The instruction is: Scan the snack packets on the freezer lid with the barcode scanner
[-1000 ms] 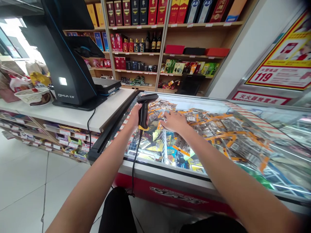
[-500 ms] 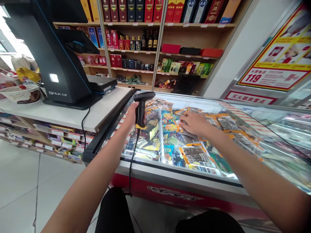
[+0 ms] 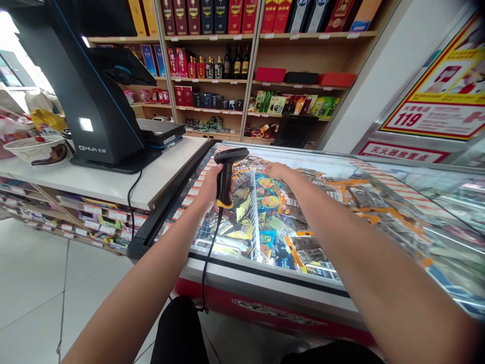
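Observation:
A black barcode scanner (image 3: 226, 177) with a yellow rim at its base stands upright in my left hand (image 3: 212, 185), fingers wrapped round its handle. Its black cable (image 3: 207, 260) hangs down past the front of the chest freezer (image 3: 265, 275). My right hand (image 3: 278, 171) reaches over the far part of the freezer, beside a brown snack packet (image 3: 254, 163); its fingertips are blurred and partly hidden. Under the glass lie colourful bags (image 3: 268, 202), left of several orange-edged dark packets (image 3: 308, 248) lying on top. A white wire divider (image 3: 253, 217) runs between sections.
On the left, a white counter (image 3: 166, 169) bears a black checkout terminal (image 3: 102, 121) and an ice-cream tub (image 3: 40, 151). Shelves (image 3: 212, 81) with boxes and bottles stand behind the freezer. A fire notice (image 3: 435, 121) hangs on the right wall.
My right hand has moved left and farther back, from the orange-edged packets towards the far packets. The scanner stays in my left hand, and the view has shifted slightly.

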Available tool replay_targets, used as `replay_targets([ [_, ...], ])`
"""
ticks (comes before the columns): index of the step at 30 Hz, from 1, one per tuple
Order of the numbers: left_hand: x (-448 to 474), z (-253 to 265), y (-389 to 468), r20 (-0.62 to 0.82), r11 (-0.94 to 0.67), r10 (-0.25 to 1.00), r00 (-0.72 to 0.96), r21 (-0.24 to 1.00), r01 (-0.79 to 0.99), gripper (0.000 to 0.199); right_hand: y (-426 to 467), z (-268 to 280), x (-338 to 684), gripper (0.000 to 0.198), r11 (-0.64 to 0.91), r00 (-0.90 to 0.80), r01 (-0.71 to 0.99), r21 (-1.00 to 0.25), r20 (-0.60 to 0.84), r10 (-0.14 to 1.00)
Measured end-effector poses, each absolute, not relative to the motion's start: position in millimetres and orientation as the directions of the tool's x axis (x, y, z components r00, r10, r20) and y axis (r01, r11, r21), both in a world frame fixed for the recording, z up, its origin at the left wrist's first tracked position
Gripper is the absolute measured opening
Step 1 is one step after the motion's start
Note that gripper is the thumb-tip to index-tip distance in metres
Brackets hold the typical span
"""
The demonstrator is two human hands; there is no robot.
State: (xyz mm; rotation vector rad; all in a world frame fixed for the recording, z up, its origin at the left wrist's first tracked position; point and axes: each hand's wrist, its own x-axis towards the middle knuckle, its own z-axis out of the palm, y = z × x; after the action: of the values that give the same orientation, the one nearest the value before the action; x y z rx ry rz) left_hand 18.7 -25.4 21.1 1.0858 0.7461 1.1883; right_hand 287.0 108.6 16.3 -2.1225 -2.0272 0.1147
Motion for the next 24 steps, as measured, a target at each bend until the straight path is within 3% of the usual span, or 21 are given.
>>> replay_targets([
  [5, 22, 21, -26, 0.093, -0.001, 0.959, 0.268, 0.946, -0.325, 0.046, 103, 19, 284, 0.012, -0.170, 0.200, 0.933, -0.317, 0.062, 0.978],
  [7, 21, 21, -27, 0.092, 0.000, 0.957, 0.275, 0.949, -0.316, 0.046, 97, 21, 284, 0.021, -0.144, 0.192, 0.905, -0.399, 0.082, 0.978],
  [11, 20, 21, -28, 0.094, 0.004, 0.951, 0.294, 0.949, -0.317, 0.049, 76, 22, 280, 0.029, -0.028, 0.138, 0.888, -0.460, 0.208, 0.968],
  [16, 20, 21, -30, 0.098, 0.012, 0.933, 0.345, 0.953, -0.302, 0.049, 24, 20, 266, 0.026, 0.336, -0.027, 0.717, -0.611, 0.457, 0.889],
  [24, 18, 19, -31, 0.100, -0.005, 0.904, 0.416, 0.975, -0.224, 0.051, -23, 24, 263, 0.023, 0.358, -0.078, 0.791, -0.497, 0.497, 0.864],
])
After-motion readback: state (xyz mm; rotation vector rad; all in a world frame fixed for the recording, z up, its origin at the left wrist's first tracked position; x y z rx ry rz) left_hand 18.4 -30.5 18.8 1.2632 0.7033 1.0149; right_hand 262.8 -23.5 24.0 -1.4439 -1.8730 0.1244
